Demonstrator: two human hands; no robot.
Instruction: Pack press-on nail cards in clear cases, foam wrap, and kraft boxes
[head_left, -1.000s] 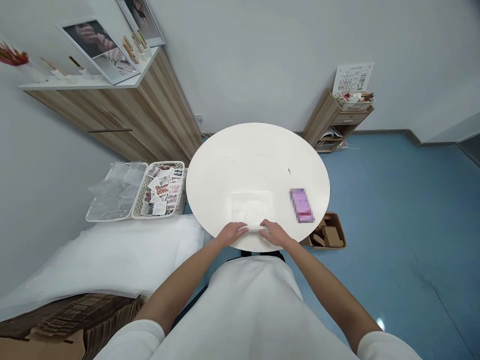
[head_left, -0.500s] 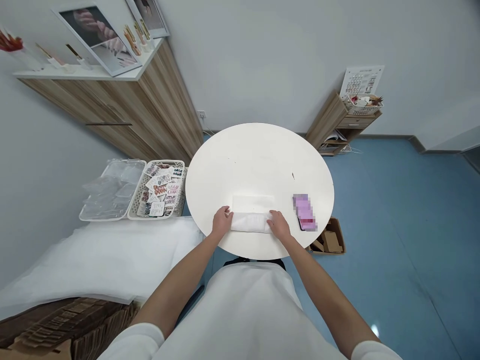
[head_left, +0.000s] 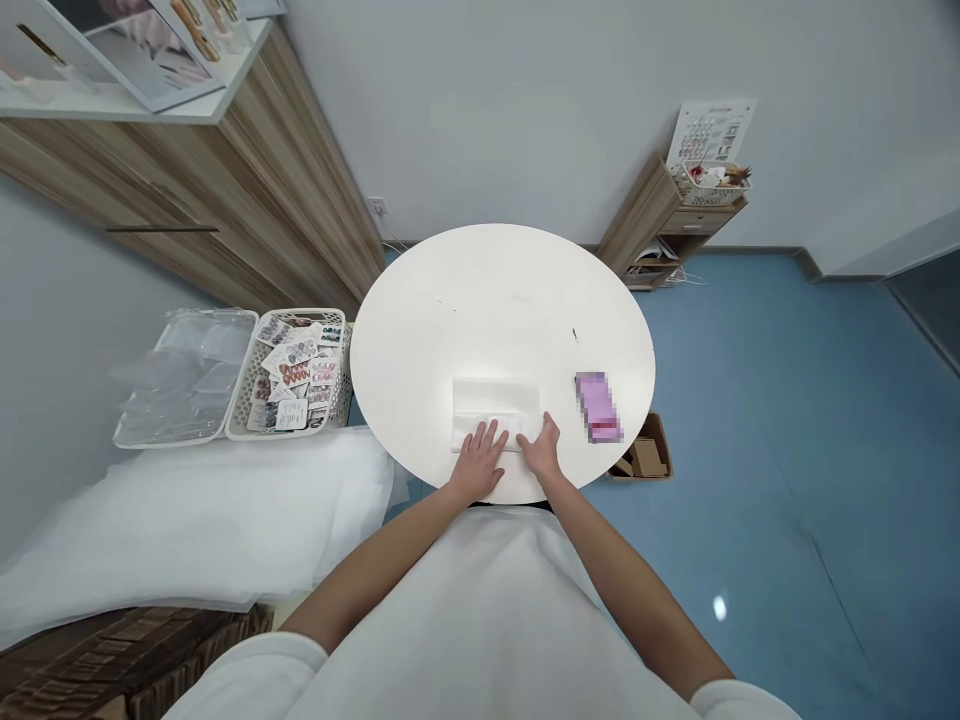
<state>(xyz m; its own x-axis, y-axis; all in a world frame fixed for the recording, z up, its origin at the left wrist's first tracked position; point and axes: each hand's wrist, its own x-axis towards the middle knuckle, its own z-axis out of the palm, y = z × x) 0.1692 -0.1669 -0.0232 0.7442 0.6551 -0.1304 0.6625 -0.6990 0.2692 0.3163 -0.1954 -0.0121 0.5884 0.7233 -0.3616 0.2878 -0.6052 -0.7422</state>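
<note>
A thin white folded sheet (head_left: 495,393), perhaps soft wrapping material, lies on the white round table (head_left: 487,290) close to its front edge. Its near part is folded over into a flat strip. My left hand (head_left: 480,462) rests flat on that strip, fingers spread and pointing away from me. At the strip's right end is my right hand (head_left: 541,450), with its thumb stretched over the sheet and its fingers apart along the right edge. Nothing is lifted off the table. To the right of the sheet lies a purple, phone-shaped thing (head_left: 598,408), blurred by pixelation.
Left of the table stand a white basket (head_left: 346,385) of press-on nail cards and a tray of clear plastic cases (head_left: 180,390). A stack of white sheets (head_left: 210,510) lies nearer me. A cardboard box (head_left: 660,440) sits on the floor at right. A wooden cabinet (head_left: 300,160) stands behind.
My left hand has left the sheet's left end and now lies flat on its middle. My right hand's thumb has spread inward over the strip. The camera view has shifted slightly.
</note>
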